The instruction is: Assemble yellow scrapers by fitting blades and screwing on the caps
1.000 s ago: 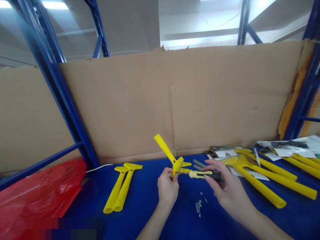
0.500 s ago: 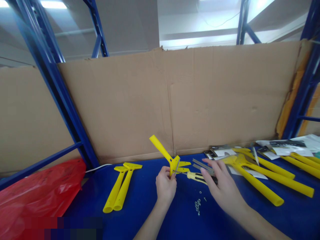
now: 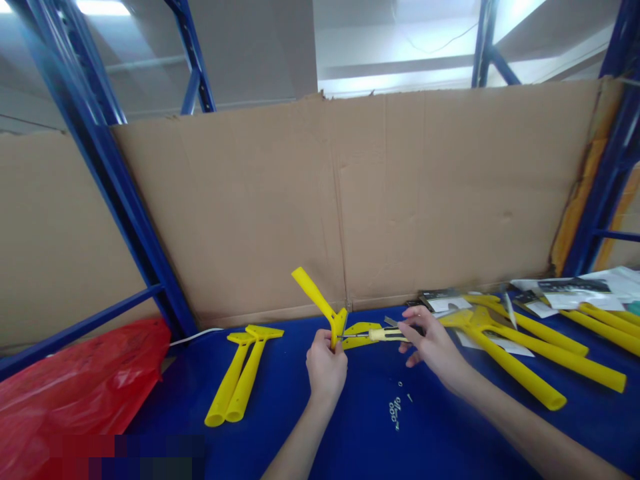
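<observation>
"What's the left hand doing on your feed?"

"I'm seeing the left hand gripping a yellow handle by its head, fingers closing tightly round it. It's holding it above the middle of the blue table, toward the far edge, the tube pointing up and left."

"And the right?"

"I'm seeing the right hand curling its fingers round the back of a pale screwdriver. The shaft is pointing left, the tip meeting the handle's head; whether it's sitting in a screw, I'm failing to tell."

"Anything lying nearby?"

"Yellow pieces are lying just behind the screwdriver; small metal nuts and screws are lying on its nearer side."

"And farther out?"

"Toward the left edge, two spare handles are lying side by side. Toward the far right corner, long yellow tools are lying among flat packages. Cardboard is standing along the far edge."
</observation>
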Demonstrator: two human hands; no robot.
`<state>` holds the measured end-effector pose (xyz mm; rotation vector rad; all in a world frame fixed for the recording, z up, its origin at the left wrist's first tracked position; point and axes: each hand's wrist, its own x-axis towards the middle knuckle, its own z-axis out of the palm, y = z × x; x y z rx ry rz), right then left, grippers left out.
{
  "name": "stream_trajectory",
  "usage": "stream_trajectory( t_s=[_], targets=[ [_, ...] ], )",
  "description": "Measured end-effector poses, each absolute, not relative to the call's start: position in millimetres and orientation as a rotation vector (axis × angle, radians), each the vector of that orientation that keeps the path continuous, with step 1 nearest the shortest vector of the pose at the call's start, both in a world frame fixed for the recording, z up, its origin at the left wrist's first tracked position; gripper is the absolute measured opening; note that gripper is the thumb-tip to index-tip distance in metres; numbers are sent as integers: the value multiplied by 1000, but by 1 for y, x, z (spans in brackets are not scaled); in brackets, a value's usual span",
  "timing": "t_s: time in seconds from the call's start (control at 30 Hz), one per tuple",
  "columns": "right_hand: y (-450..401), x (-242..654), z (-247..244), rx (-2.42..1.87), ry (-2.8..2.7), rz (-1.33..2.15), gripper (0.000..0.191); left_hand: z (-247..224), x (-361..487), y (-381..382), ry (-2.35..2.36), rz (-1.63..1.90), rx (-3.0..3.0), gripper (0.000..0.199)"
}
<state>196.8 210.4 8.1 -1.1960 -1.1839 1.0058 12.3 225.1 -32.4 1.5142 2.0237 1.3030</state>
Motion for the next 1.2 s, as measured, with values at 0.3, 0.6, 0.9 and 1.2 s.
stream_trajectory(
  t_s=[0.3,0.6,0.9,1.2],
  targets=[
    [220,201,-10,-1151,-1109,1141,43,-28,7,221,2006,1211,1653,12],
    [231,205,-11,-1088,-1053,1192,40,-20,11,216,1983,1191,1749,15],
    [240,203,-12,-1161,-1162,1126,32,-22,8,219,1987,1194,1693,13],
    [229,197,-9,-1134,-1169,1139,40,-21,1,219,2021,1175,1687,12]
  ],
)
